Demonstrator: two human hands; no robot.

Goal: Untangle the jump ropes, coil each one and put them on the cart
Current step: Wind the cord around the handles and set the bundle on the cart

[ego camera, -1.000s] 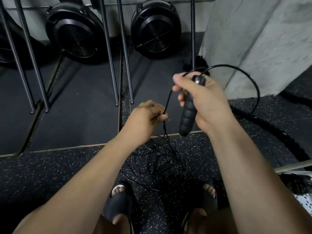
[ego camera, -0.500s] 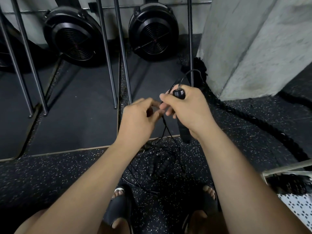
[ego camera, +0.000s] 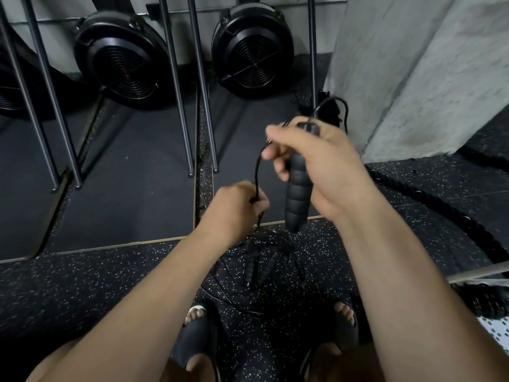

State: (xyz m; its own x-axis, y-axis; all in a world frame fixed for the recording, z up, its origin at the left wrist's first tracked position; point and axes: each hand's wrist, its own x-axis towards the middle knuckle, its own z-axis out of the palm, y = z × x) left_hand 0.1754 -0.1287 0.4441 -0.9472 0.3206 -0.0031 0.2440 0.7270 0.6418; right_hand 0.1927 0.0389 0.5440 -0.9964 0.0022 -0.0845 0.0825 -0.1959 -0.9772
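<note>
While the right hand [ego camera: 316, 166] clasps a ribbed handle [ego camera: 298, 194] | left hand [ego camera: 234, 208] pinches its thin cord [ego camera: 257, 172] lower left | other ropes [ego camera: 259, 268] tangled on near floor [ego camera: 110, 271] | likely light, limp, springy: hold handles, slide along cord

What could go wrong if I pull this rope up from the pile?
The cord pinched in the left grip runs down into the tangle on the floor; pulling hard may tighten a knot. Loose loops lie close to the sandalled feet, so a step could pin them. The loop above the right grip, which holds the handle, arcs near a metal post and might snag.
</note>
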